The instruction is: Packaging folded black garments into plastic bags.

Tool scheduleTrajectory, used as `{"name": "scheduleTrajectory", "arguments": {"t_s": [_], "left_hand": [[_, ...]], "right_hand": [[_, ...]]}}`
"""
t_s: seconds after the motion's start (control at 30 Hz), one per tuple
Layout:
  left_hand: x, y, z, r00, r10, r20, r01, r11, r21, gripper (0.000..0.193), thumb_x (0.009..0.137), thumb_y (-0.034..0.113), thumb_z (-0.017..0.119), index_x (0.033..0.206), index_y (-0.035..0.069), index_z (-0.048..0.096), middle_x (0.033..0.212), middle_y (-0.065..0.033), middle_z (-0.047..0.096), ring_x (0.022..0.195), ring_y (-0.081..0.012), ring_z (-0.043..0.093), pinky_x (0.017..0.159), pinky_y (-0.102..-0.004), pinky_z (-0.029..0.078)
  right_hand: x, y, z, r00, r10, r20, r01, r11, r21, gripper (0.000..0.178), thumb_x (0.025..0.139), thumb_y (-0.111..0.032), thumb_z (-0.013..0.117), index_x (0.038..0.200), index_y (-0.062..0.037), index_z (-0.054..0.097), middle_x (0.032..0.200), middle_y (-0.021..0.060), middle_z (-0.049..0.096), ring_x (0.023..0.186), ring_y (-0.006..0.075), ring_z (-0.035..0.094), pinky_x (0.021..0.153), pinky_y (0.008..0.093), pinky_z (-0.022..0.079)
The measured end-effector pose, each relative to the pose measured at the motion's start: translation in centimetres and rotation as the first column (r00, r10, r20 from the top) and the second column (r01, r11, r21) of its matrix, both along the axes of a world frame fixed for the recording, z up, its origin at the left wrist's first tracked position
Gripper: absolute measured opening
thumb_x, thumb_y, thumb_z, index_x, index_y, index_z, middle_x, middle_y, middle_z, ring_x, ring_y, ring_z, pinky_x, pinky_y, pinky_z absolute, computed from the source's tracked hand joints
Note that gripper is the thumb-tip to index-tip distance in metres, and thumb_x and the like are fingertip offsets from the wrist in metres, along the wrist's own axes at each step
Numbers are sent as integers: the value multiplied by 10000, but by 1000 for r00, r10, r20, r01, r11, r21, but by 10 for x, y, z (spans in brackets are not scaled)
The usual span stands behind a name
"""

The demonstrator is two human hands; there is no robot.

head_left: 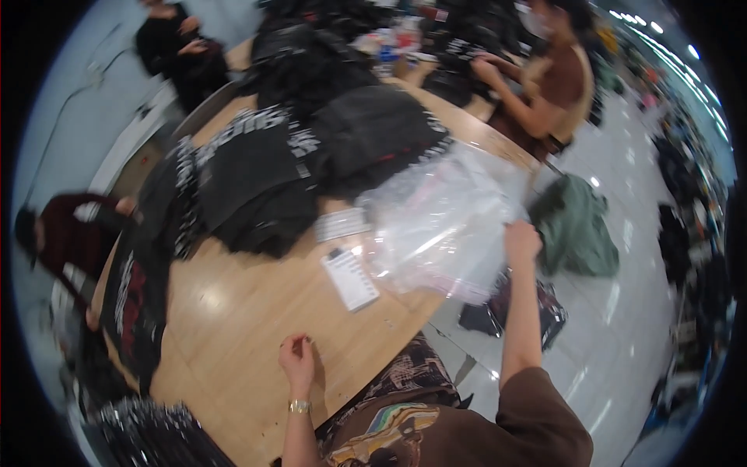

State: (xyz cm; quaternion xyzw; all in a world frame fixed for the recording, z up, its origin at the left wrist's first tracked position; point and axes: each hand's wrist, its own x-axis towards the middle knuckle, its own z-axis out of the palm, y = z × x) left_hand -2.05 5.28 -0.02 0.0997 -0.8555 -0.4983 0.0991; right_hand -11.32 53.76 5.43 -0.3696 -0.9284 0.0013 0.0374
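R hand (523, 243): curled at bags' edge; grip blurred, can't tell
L hand (297, 359): fingers bunched, hold unclear
Clear bags (443, 226): L of R hand
Dark pkg (552, 308): below R hand, pt hidden

We are viewing a table (226, 327) with black garments (261, 187) lying toward its far edge and along its left edge. Clear bags (447, 222) are lying across its right edge, near a white card (350, 280).
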Motion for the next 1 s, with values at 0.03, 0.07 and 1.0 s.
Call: {"name": "scheduleTrajectory", "arguments": {"t_s": [0.03,0.07,1.0], "left_hand": [[-5,2,5,1000,-9,-5,9,1000,-2,73,812,29,570,874,-2,592,822,-90,599,727,-142,605,637,-246,486],[-12,3,11,1000,-12,-8,12,1000,-7,75,806,33,576,872,4,599,825,-96,601,715,-150,607,621,-248,488],[-291,-125,68,768,605,209,-602,794,-84,612,583,478,779,879,-30,608,932,-172,629,838,-249,610,776,-337,477]], "right_hand": [[-2,5,7,1000,10,18,-12,995,98,292,829,-328,523,856,-55,623,846,154,642,788,317,648,642,434,524],[-8,2,26,997,13,71,-20,995,97,294,827,-343,531,871,-69,627,860,137,646,798,311,649,647,426,526],[-225,-330,26,831,-208,-515,-545,-127,-829,223,788,-186,650,887,-7,562,745,60,574,664,114,529,557,259,434]]}}
